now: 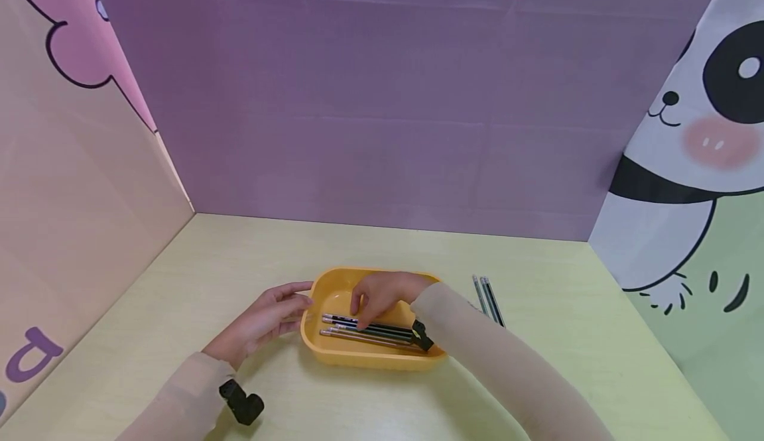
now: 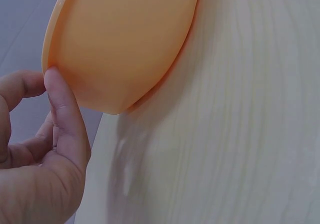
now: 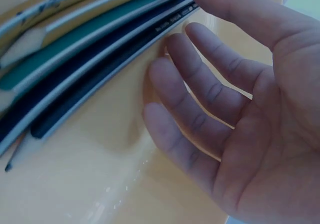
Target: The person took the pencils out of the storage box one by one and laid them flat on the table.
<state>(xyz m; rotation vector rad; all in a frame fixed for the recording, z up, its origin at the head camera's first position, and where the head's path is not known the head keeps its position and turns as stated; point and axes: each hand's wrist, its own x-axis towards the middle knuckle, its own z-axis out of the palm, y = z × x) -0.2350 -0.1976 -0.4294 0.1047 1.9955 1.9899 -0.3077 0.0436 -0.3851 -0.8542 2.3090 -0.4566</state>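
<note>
A yellow plastic tray (image 1: 337, 290) stands on the table, with several pencils (image 1: 364, 337) lying lengthwise along its near side. My left hand (image 1: 268, 318) touches the tray's left end, thumb and fingertips at the rim in the left wrist view. Inside the tray is my right hand (image 1: 384, 295), reaching down over the pencils. In the right wrist view its fingers are loosely bent and grip nothing, and the thumb tip is at the black pencil (image 3: 112, 72). Beside that lie a green pencil (image 3: 95, 42) and gold-coloured pencils (image 3: 90, 7). The right forearm covers the tray's right end.
More pencils (image 1: 492, 302) lie on the table (image 1: 567, 335) right of the tray, partly behind the right sleeve. A purple panel (image 1: 382, 109) closes the back. Printed panels stand at the left and right.
</note>
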